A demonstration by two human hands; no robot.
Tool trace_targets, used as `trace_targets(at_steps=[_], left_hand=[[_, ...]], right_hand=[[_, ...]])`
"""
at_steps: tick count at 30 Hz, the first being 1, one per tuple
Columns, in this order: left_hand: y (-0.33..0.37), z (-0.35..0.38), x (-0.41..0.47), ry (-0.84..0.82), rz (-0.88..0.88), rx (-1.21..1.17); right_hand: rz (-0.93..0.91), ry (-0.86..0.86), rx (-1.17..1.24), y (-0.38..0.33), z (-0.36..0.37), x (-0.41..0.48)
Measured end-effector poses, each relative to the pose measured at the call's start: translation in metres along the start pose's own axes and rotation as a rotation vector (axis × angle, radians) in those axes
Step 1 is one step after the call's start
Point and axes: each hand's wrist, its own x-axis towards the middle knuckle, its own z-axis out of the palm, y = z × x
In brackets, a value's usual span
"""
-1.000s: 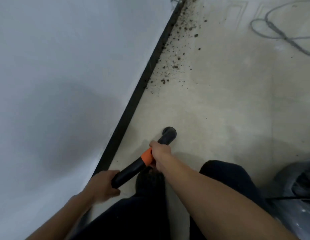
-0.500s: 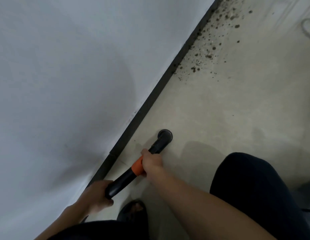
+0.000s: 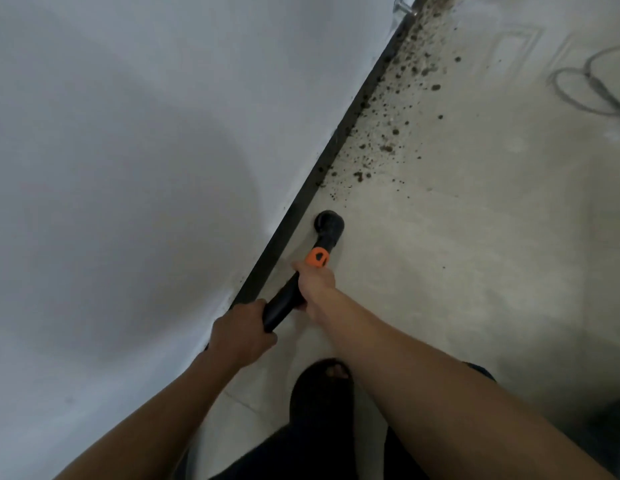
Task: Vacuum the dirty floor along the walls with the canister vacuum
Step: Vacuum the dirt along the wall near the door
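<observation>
A black vacuum wand (image 3: 284, 303) with an orange collar (image 3: 317, 258) runs from lower left to its round black nozzle (image 3: 329, 225), which rests on the pale floor (image 3: 474, 254) beside the dark baseboard (image 3: 339, 136). My right hand (image 3: 315, 280) grips the wand just below the orange collar. My left hand (image 3: 241, 336) grips its lower end. Dark dirt crumbs (image 3: 388, 133) lie scattered along the baseboard beyond the nozzle.
A white wall (image 3: 145, 168) fills the left side. My foot in a dark sandal (image 3: 322, 386) stands below the hands. A grey cord (image 3: 592, 91) loops on the floor at the upper right. A small metal fitting (image 3: 403, 6) sticks out near the wall's far end.
The nozzle has moved forward along the baseboard, closer to the dirt. Both hands keep their grip on the wand, and the view has shifted forward.
</observation>
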Motion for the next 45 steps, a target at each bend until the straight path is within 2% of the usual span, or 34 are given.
trace_targets(at_steps=[4, 7, 10, 15, 20, 28, 34, 38, 41, 45], left_hand=[[0.009, 0.001, 0.049, 0.026, 0.029, -0.134], [0.01, 0.002, 0.071, -0.082, -0.004, -0.264], [0.017, -0.003, 0.074, -0.159, -0.058, -0.326], [0.035, -0.021, 0.068, -0.148, -0.087, -0.258], [0.061, -0.047, 0.056, -0.255, -0.053, -0.082], [0.144, -0.083, 0.079, -0.39, 0.163, -0.009], [0.204, -0.089, 0.111, -0.582, 0.223, -0.041], [0.213, -0.091, 0.113, -0.566, 0.148, -0.06], [0.198, -0.101, 0.099, -0.558, 0.024, -0.095], [0.168, -0.117, 0.089, -0.454, -0.14, -0.098]], right_hand=[[-0.061, 0.008, 0.01, -0.04, 0.006, 0.041], [-0.053, 0.021, 0.002, -0.06, 0.003, 0.058], [0.05, 0.004, -0.014, -0.075, -0.005, 0.055], [0.201, 0.036, -0.075, -0.089, -0.008, 0.038], [0.302, 0.125, -0.023, -0.095, -0.027, 0.016], [0.329, 0.284, 0.295, -0.133, -0.119, -0.011], [0.329, 0.425, 0.317, -0.191, -0.203, 0.006], [0.372, 0.355, 0.211, -0.209, -0.214, 0.018], [0.391, 0.28, 0.131, -0.209, -0.182, 0.022], [0.391, 0.167, 0.059, -0.21, -0.128, 0.032]])
